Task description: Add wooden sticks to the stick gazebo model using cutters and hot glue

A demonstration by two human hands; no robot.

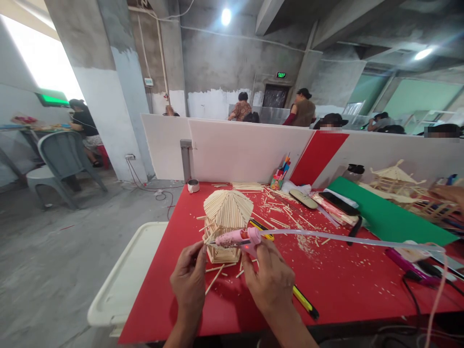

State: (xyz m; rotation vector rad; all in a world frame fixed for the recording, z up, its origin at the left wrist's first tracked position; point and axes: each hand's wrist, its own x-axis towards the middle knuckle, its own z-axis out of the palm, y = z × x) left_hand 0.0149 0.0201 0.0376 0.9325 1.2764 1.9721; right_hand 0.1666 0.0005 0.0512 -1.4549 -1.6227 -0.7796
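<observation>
Grey plastic chair (61, 153) near a pillar (92, 92), lit green sign (281, 75) above a dark doorway (276, 97).

A ceiling lamp (226, 17) glares overhead at top center, a bright panel (39, 53) burns white upper left; frame edges stretch and blur.

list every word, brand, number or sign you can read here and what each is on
No text is readable.
Green lit sign above the dark door: characters too small and blurred.
Pink glue gun: no lettering legible.
Pen cup: colourful pattern, no words legible.
</observation>
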